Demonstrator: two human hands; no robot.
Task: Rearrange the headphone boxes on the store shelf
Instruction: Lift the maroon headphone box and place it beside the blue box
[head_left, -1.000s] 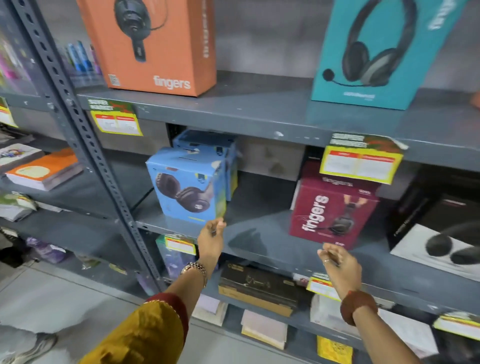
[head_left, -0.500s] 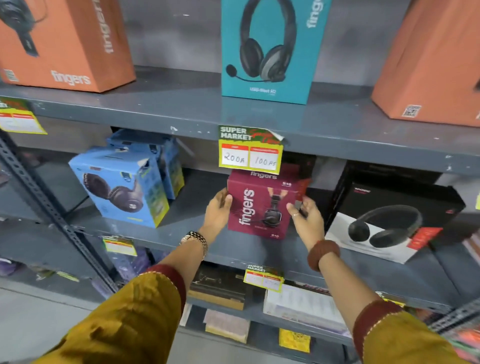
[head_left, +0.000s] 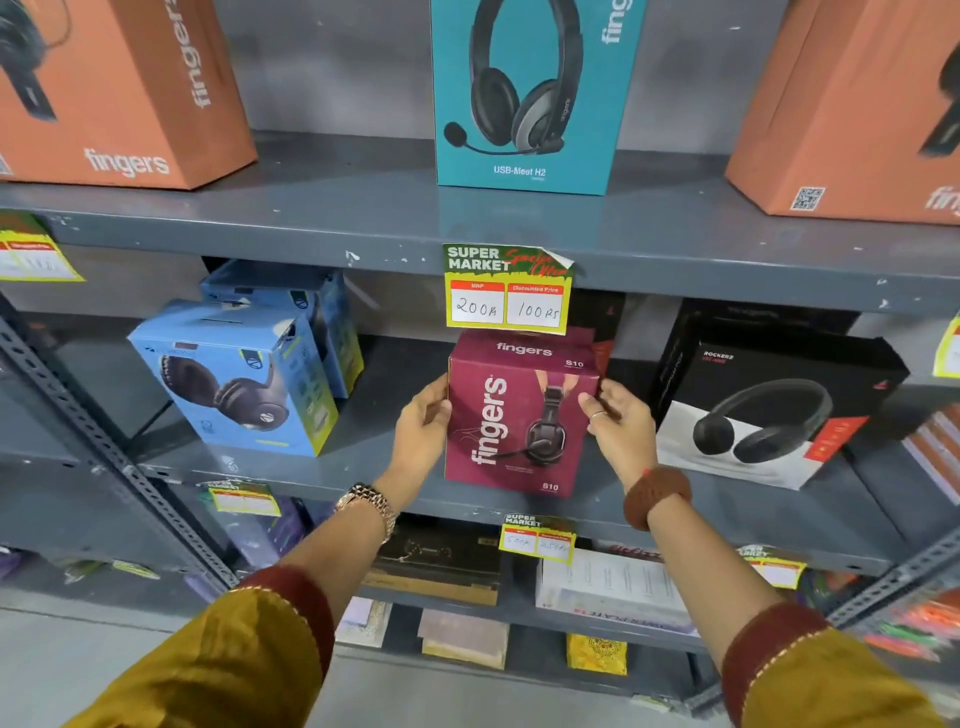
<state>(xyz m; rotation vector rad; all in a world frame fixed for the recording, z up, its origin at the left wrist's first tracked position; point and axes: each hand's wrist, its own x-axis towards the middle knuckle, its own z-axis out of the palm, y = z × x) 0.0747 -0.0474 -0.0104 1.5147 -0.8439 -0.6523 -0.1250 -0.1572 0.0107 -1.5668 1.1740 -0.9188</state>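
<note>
A maroon "fingers" headphone box (head_left: 519, 415) stands at the front of the middle grey shelf (head_left: 363, 457). My left hand (head_left: 423, 431) grips its left side and my right hand (head_left: 621, 423) grips its right side. To its left stands a blue headphone box (head_left: 234, 379), with a second blue box (head_left: 311, 306) behind it. A black and white headphone box (head_left: 769, 410) lies tilted on the right. On the top shelf are an orange box (head_left: 119, 88), a teal box (head_left: 524, 88) and another orange box (head_left: 852, 104).
A yellow price tag (head_left: 506, 291) hangs from the top shelf edge just above the maroon box. A slotted metal upright (head_left: 104, 452) runs down the left. The lower shelf holds flat boxes (head_left: 441, 566) and books. Grey floor lies below.
Both hands moved from the shelf's front edge to the maroon box and closed on its sides. The box now faces squarely forward, nearer the shelf's front edge. The camera panned right.
</note>
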